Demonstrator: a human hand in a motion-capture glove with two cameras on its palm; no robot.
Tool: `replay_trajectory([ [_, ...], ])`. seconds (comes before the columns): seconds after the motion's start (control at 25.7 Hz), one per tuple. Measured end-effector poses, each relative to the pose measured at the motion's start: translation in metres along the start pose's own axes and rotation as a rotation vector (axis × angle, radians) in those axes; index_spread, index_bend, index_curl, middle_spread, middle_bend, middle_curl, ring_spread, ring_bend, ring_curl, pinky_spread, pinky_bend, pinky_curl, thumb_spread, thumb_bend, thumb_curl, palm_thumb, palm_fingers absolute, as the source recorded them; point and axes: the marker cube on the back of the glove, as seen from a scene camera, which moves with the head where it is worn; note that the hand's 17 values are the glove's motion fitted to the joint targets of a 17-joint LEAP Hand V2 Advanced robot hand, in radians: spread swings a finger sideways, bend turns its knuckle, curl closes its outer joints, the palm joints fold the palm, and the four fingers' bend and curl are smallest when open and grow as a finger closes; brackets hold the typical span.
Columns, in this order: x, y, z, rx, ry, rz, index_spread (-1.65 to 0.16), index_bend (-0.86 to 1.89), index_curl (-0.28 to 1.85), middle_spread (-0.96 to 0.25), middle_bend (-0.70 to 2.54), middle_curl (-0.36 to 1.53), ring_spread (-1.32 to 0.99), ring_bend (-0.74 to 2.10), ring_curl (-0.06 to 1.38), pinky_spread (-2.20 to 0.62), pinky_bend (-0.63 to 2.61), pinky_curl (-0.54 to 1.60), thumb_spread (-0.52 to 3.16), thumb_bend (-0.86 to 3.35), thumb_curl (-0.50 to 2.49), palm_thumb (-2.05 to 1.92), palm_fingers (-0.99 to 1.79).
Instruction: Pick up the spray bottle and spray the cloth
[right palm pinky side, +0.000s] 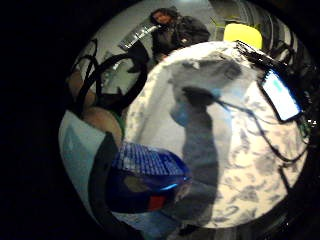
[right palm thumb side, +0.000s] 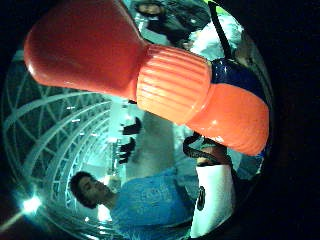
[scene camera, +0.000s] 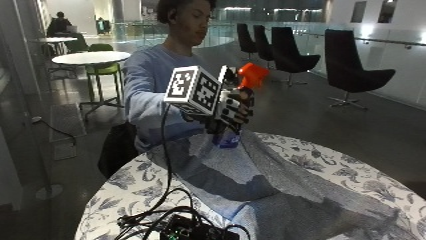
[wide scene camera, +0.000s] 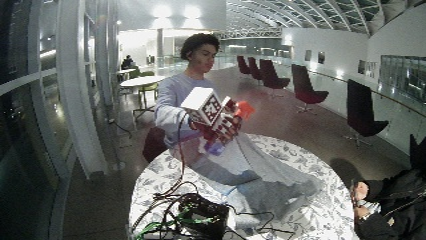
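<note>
- One round table (scene camera: 333, 165) stood nearest me, covered in a white cloth printed with grey flowers, with a black box of electronics (scene camera: 190, 230) and a tangle of cables at its near edge.
- Across the tabletop lay a long grey cloth (scene camera: 266, 185), rumpled, running from the person's side down toward the near rim, where part of it hung over.
- Above the far end of that cloth, the person's gloved right hand (scene camera: 229, 112) was raised clear of the table, its fingers curled round the body of the spray bottle (scene camera: 233, 135).
- The bottle was upright in the hand, touching neither table nor cloth; its orange trigger head (scene camera: 251, 75) stuck out above the fingers and its blue base showed below them.
- Whether any liquid was inside, I could not tell.
- From the palm's thumb side, the orange head and ribbed collar (right palm thumb side: 172, 90) filled most of the view, with the blue shoulder just behind.
- Behind the table sat the person in a pale blue sweater (scene camera: 150, 85).
- Farther back stood dark chairs (scene camera: 353, 70) and a white round table (scene camera: 90, 57).
</note>
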Motion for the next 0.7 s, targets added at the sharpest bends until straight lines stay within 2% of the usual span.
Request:
replay_trajectory([
  [0.16,-0.025,-0.012,0.03,0.085,-0.288,-0.078,-0.23,0.13,0.33,-0.09,0.42,0.51,-0.14,0.66,0.46,-0.23,0.58,0.44,0.63,-0.03,0.63,0.95,1.21],
  [0.27,-0.043,-0.02,0.073,0.076,-0.41,-0.105,-0.23,0.13,0.34,-0.09,0.41,0.51,-0.14,0.65,0.45,-0.22,0.58,0.44,0.64,-0.03,0.63,0.95,1.2],
  [0.7,-0.089,-0.032,0.27,-0.116,-0.458,-0.158,-0.23,0.14,0.35,-0.09,0.4,0.5,-0.13,0.61,0.44,-0.21,0.5,0.41,0.67,-0.03,0.61,0.99,1.2],
])
